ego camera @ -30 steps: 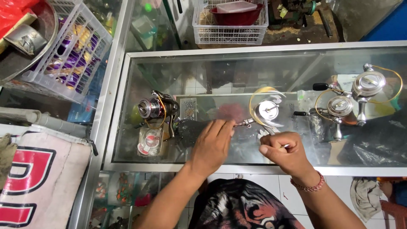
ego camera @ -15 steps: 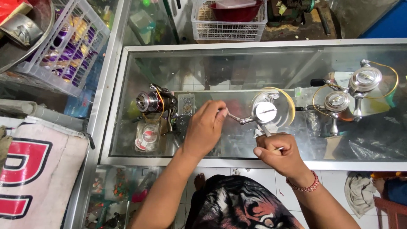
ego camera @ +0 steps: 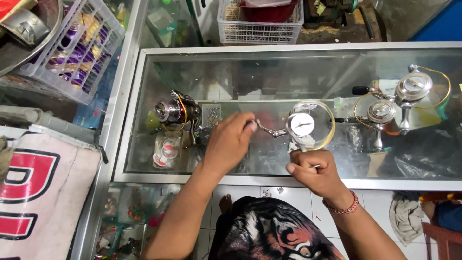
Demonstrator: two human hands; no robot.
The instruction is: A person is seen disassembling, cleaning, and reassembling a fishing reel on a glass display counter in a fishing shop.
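Observation:
A silver fishing reel [ego camera: 304, 126] with a yellow-rimmed spool is held upright over the glass counter top [ego camera: 269, 77]. My left hand [ego camera: 231, 142] grips the knob of its crank handle, which sticks out to the left of the spool. My right hand [ego camera: 314, 169] is closed around the reel's foot just below the spool, near the counter's front edge. A red bead bracelet sits on my right wrist.
Another reel [ego camera: 175, 111] with gold line lies on the glass at the left. Two silver reels [ego camera: 399, 98] stand at the right. A white basket [ego camera: 260, 24] with a red bowl sits behind the counter, a white crate [ego camera: 72, 48] at far left.
The reel has risen and turned upright, its spool face toward me. My left hand has moved along with the crank knob; my right hand keeps hold of the foot.

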